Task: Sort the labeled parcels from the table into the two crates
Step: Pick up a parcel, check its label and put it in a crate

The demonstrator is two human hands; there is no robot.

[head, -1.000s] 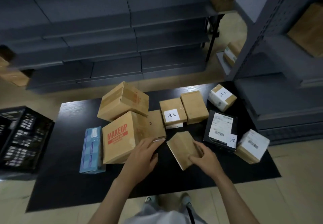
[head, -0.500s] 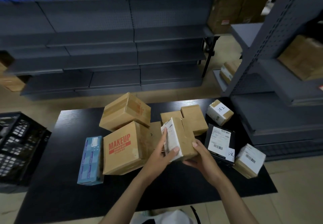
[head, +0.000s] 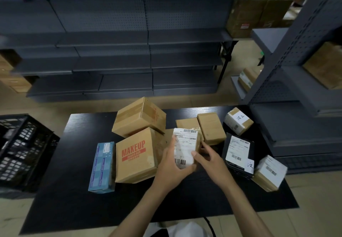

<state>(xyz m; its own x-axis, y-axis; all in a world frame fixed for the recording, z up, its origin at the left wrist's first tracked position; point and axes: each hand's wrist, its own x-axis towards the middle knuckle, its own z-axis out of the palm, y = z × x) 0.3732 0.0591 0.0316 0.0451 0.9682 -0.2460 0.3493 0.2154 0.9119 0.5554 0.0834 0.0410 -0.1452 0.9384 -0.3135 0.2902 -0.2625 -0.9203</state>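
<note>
I hold a small brown parcel [head: 185, 145] upright above the black table [head: 74, 190], its white shipping label facing me. My left hand [head: 171, 166] grips its left and bottom edges. My right hand [head: 208, 158] holds its right side, thumb on the label. Other parcels lie on the table: a MAKEUP box [head: 136, 155], a larger brown box [head: 138, 117] behind it, a blue box [head: 101, 166], two plain brown boxes [head: 211, 128], a small handwritten-labelled box [head: 238, 121], a black parcel [head: 238, 156] and a white-labelled box [head: 269, 173]. A black crate [head: 22, 149] stands at the left.
Grey metal shelving [head: 129, 51] runs behind the table, and another rack [head: 305, 88] stands close at the right with cardboard boxes on it. The table's front strip near me holds nothing. A second crate is not in view.
The parcel lay flat on the table a second ago. Both hands lifted it and turned it so the label faces me; the view tilted up.
</note>
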